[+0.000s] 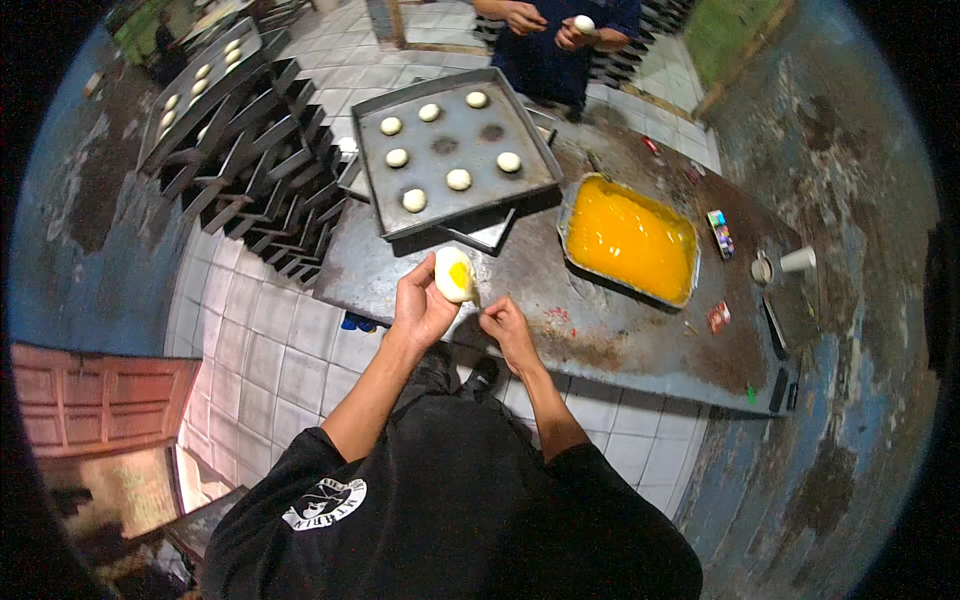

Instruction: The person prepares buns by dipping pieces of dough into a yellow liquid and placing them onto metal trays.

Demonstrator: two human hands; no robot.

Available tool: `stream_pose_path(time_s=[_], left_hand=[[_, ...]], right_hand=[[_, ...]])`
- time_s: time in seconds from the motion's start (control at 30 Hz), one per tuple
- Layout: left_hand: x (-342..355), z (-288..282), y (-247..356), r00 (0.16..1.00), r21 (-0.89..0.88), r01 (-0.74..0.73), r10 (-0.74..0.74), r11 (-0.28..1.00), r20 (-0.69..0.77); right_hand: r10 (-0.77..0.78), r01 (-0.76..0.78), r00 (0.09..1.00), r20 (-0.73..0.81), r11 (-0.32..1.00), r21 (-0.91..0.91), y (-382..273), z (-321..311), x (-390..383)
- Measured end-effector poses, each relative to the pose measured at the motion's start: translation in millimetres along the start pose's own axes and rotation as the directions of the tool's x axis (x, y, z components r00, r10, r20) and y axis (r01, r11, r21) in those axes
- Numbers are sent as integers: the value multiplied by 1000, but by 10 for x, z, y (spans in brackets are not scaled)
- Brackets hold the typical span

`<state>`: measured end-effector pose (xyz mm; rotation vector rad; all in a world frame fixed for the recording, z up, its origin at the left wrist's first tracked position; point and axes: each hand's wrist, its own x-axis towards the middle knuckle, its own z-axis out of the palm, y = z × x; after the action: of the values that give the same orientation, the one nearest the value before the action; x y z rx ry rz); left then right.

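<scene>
My left hand (424,303) holds a flattened round of white dough (446,277) with a dab of yellow filling (460,275) on it. Just to the right, my right hand (508,330) is closed in a pinch near the dough's lower edge. Something thin and dark may stick out from its fingertips, too small to name. Beyond the dough, a large square baking tray (445,180) carries several pale dough balls (459,180), spaced apart. On the right side of the table, a metal pan (572,258) is filled with glossy yellow-orange filling (630,240).
The worn metal table (490,345) also bears a small colourful box (720,234), a red packet (718,317), a cup (762,269) and a white cylinder (798,260). Stacked trays (255,160) rise at the left. Across the table, another person's hand (577,34) holds a dough ball.
</scene>
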<state>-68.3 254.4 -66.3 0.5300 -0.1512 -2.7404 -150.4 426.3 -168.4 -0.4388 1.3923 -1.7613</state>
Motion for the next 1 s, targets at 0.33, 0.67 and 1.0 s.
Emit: stream_pose_path(time_s=[0.33, 0.67, 1.0], left_hand=[[-226, -28, 108, 1000, 64, -16, 17, 998, -14], [-313, -257, 211, 987, 682, 76, 42, 727, -154], [-429, 163, 170, 931, 965, -213, 331, 155, 153]], right_hand=[[-365, 208, 931, 21, 481, -852, 418, 7, 532], [-61, 219, 940, 334, 861, -458, -1023, 420, 95], [-501, 505, 844, 193, 619, -602, -1211, 527, -33]])
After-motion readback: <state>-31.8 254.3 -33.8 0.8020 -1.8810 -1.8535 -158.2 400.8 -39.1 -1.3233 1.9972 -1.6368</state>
